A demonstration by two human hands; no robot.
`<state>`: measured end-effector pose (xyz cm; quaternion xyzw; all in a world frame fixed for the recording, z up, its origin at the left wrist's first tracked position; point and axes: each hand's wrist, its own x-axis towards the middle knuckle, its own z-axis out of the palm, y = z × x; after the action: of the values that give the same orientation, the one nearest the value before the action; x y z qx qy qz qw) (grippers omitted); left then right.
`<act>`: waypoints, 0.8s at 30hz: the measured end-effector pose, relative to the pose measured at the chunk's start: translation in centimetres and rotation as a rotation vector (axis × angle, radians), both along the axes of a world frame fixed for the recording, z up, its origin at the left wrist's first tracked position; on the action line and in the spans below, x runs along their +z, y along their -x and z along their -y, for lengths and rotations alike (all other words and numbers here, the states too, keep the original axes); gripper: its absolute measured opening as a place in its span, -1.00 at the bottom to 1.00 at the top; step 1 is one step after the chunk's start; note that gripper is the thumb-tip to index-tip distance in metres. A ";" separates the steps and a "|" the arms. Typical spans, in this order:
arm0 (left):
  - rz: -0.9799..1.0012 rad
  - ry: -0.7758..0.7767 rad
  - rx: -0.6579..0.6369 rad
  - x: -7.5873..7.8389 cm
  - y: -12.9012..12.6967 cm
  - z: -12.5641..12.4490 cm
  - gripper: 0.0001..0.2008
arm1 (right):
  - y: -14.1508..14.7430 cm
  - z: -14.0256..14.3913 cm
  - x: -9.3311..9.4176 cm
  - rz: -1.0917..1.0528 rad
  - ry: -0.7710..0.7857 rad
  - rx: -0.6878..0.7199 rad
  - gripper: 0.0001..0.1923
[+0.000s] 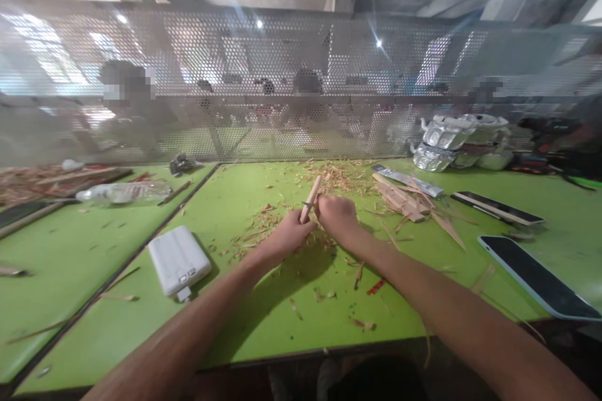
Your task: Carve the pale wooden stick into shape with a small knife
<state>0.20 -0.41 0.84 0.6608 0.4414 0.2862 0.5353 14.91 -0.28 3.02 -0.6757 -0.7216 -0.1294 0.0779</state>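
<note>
Above the green table, my left hand is closed round the lower part of a pale wooden stick, which leans up and slightly right. My right hand is closed beside it, gripping a small knife whose short dark blade lies across the stick. The knife's handle is hidden inside my fist. Curled wood shavings lie around both hands, with a larger heap just behind them.
A white power bank lies left, past it a plastic bottle. At right are wood pieces, a phone, a dark flat case and foil-wrapped containers. A perforated metal screen stands along the back, people behind it.
</note>
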 end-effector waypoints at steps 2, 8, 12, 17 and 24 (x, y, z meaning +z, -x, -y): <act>-0.063 -0.061 0.043 -0.1 0.0 -0.1 -0.76 | 0.2 0.1 -0.3 0.037 0.001 0.026 -0.69; -0.330 -0.265 0.150 -0.3 -0.1 0.0 -0.76 | -0.5 -0.5 -0.3 0.060 0.001 0.040 -0.68; -0.344 -0.254 0.102 0.1 -0.1 0.3 -0.77 | -0.8 -0.7 -0.2 0.052 -0.012 0.038 -0.65; -0.351 -0.212 0.074 1.0 -0.3 0.3 -0.74 | -0.6 -1.0 0.1 0.038 -0.034 0.002 -0.61; -0.299 -0.137 -0.119 1.8 -0.8 3.1 -0.82 | -5.9 -2.8 0.6 -0.034 0.007 -0.266 -0.63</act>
<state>0.97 -3.51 2.67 0.7561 0.4556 0.1819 0.4333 20.85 2.56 3.60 -0.7676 -0.6248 -0.1245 0.0701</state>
